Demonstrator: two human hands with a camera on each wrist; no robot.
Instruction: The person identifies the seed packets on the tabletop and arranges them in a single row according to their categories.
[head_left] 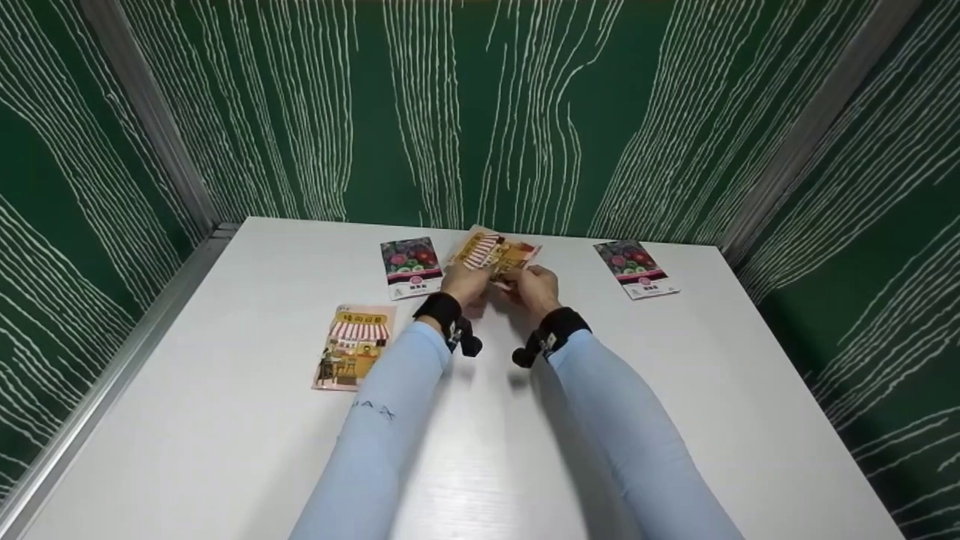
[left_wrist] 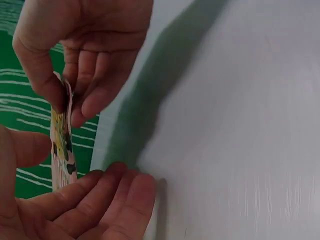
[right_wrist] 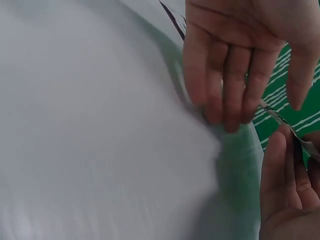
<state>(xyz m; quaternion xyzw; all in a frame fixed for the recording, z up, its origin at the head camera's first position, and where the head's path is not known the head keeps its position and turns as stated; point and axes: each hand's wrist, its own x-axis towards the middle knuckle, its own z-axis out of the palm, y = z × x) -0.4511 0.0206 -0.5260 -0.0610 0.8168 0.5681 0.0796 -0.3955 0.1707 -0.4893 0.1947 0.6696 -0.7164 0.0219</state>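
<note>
We see both arms reaching forward over the white desk point(head_left: 750, 405), forearms in light blue sleeves point(head_left: 637, 427), converging, black bands point(head_left: 564, 327) round the wrists. Left hand point(head_left: 465, 285) and right hand point(head_left: 535, 289) meet near the far edge, either side of a yellow packet point(head_left: 478, 248) with a striped awning print. We place this packet between the hands, tilted, raised off the desk in the wrist views.

Right grip: nearly closed, thumb and forefinger pinching the packet's edge, other fingers loosely bent. Left grip: wide, thumb apart, fingers fairly straight, palm turned inward, packet running between thumb and fingers; we can't tell how firmly it touches. We see two edges near the pinch but can't tell if it's one bent packet or two.

Rest: a matching awning packet point(head_left: 354, 347) lies flat beside the left forearm, nearer us. One dark vegetable packet point(head_left: 411, 267) lies just left of the held one; another vegetable packet point(head_left: 636, 269) lies well apart, to the right. Behind, green wall point(head_left: 510, 112) with pale wavy lines.
</note>
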